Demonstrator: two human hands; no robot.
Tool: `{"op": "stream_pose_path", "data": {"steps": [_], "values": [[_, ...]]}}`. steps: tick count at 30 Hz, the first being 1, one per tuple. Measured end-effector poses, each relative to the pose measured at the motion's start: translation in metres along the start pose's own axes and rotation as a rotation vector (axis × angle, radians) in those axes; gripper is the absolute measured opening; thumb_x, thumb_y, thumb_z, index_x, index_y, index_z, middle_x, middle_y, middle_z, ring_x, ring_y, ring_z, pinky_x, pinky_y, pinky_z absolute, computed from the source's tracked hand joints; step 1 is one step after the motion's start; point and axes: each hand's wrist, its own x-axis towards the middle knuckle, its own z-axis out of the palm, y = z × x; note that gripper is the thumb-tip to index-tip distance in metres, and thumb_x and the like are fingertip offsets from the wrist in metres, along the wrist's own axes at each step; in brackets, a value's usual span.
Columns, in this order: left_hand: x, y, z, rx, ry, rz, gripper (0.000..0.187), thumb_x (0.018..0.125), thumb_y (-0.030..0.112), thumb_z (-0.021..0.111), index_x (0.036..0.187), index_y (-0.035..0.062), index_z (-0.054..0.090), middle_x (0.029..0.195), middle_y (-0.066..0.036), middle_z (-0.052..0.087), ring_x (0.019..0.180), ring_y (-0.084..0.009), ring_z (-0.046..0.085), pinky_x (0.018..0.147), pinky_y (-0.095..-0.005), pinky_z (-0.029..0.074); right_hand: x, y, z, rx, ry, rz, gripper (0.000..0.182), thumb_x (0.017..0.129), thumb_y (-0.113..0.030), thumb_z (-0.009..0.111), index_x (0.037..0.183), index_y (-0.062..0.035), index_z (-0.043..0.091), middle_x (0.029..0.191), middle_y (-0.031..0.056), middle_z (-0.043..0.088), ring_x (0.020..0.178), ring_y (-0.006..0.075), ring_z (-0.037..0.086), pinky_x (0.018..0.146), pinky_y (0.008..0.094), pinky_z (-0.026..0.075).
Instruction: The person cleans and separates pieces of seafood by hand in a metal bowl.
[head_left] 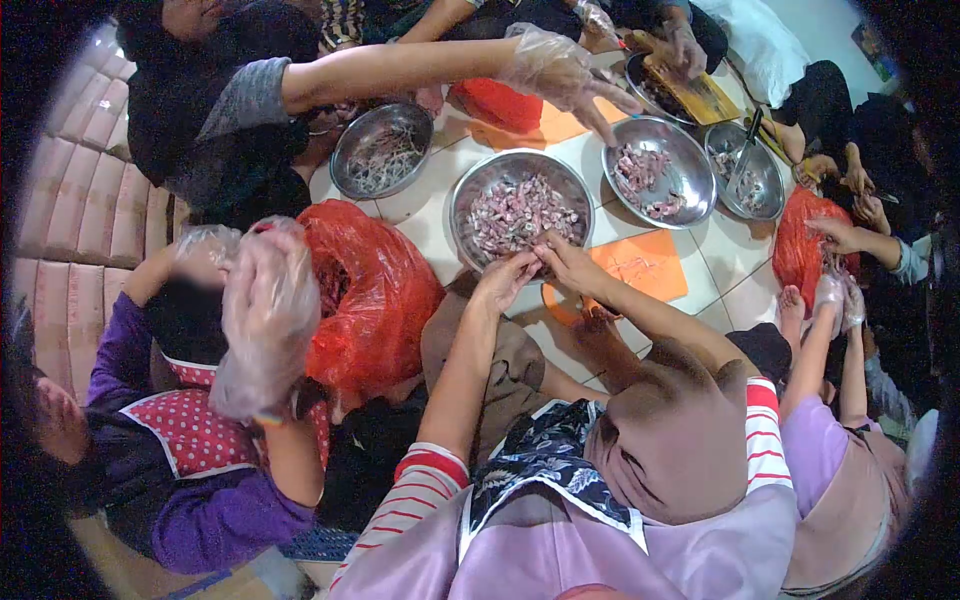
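Left hand (507,277) and right hand (562,258) met, fingers pinching pinkish cut pieces (520,212) at 6 o'clock rim of round steel bowl (470,200). Advised: lift small pinches, stay over bowl.

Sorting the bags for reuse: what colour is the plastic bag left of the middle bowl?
Red bag, clearest in the head view.

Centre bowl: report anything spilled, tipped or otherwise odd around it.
Nothing stands out. The centre bowl sits level on the tiled floor with its cut pieces inside. Only a few faint scraps lie on the orange board beside it.
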Motion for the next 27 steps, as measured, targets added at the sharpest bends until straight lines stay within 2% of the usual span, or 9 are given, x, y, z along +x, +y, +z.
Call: {"op": "stream_pose_path", "data": {"steps": [5,7,8,10,14,15,19,25,27], "values": [[-0.003,0.000,0.005,0.060,-0.006,-0.006,0.016,0.079,0.009,0.062,0.093,0.0040,0.059,0.090,-0.003,0.061,0.081,-0.0114,0.058,0.072,-0.0195,0.047,0.000,-0.019,-0.008,0.053,-0.010,0.093,0.039,0.092,-0.038,0.034,0.105,-0.0025,0.040,0.092,0.0226,0.055,0.085,0.0371,0.056,0.075,0.0407,0.043],[-0.004,0.002,0.007,0.082,-0.020,-0.015,0.017,0.078,0.010,0.063,0.094,0.0040,0.059,0.090,-0.003,0.061,0.081,-0.0115,0.058,0.073,-0.0198,0.047,0.003,-0.018,-0.009,0.174,0.000,0.227,0.042,0.091,-0.042,0.036,0.096,-0.0007,0.040,0.077,0.0190,0.053,0.067,0.0294,0.054,0.061,0.0388,0.043],[-0.004,0.002,0.009,0.075,-0.076,0.004,0.018,0.079,0.009,0.062,0.096,0.0029,0.058,0.092,-0.004,0.061,0.084,-0.0126,0.058,0.076,-0.0206,0.047,0.004,-0.017,-0.011,0.175,0.000,0.227,0.042,0.091,-0.042,0.036,0.096,-0.0007,0.040,0.077,0.0190,0.053,0.067,0.0294,0.054,0.061,0.0388,0.043],[-0.001,0.001,0.006,0.069,-0.133,0.022,0.020,0.080,0.008,0.061,0.099,0.0019,0.057,0.094,-0.005,0.060,0.087,-0.0137,0.058,0.078,-0.0215,0.047,0.008,-0.009,-0.018,0.351,0.049,0.343,0.045,0.090,-0.045,0.037,0.091,-0.0003,0.039,0.066,0.0122,0.047,0.054,0.0193,0.047,0.047,0.0322,0.040],[-0.003,0.005,0.006,0.015,-0.088,0.078,0.024,0.082,0.003,0.056,0.106,-0.0019,0.053,0.103,-0.010,0.057,0.099,-0.0189,0.056,0.088,-0.0256,0.045,0.012,0.012,-0.033,0.404,0.108,0.326,0.035,0.091,-0.041,0.034,0.092,-0.0067,0.040,0.063,0.0012,0.042,0.048,0.0080,0.041,0.040,0.0203,0.034],[-0.004,0.005,0.006,0.019,-0.087,0.103,0.025,0.082,0.003,0.056,0.106,-0.0022,0.051,0.103,-0.011,0.057,0.099,-0.0189,0.056,0.088,-0.0258,0.046,0.012,0.009,-0.036,0.438,0.075,0.410,0.038,0.091,-0.041,0.034,0.100,-0.0038,0.040,0.062,0.0013,0.042,0.049,0.0081,0.042,0.040,0.0202,0.033],[0.001,0.003,0.005,0.044,-0.031,0.175,0.031,0.081,0.003,0.057,0.110,-0.0028,0.048,0.103,-0.012,0.057,0.098,-0.0192,0.056,0.088,-0.0262,0.046,0.002,-0.014,-0.041,0.466,0.058,0.374,0.039,0.092,-0.040,0.035,0.110,-0.0052,0.040,0.062,0.0015,0.043,0.048,0.0083,0.041,0.039,0.0210,0.032],[0.001,0.003,0.008,0.077,0.019,0.192,0.034,0.080,0.005,0.059,0.111,-0.0023,0.047,0.103,-0.010,0.056,0.097,-0.0186,0.056,0.085,-0.0254,0.046,-0.006,-0.023,-0.029,0.376,-0.190,0.240,0.040,0.092,-0.041,0.032,0.124,-0.0153,0.033,0.064,0.0050,0.046,0.047,0.0090,0.043,0.040,0.0215,0.034],[0.000,0.003,0.010,0.070,0.061,0.178,0.034,0.081,0.005,0.059,0.111,-0.0020,0.047,0.102,-0.009,0.056,0.095,-0.0178,0.056,0.085,-0.0252,0.046,-0.005,-0.021,-0.023,0.183,-0.125,0.176,0.046,0.090,-0.044,0.036,0.124,-0.0134,0.031,0.091,0.0167,0.051,0.079,0.0188,0.053,0.069,0.0303,0.040]]}}
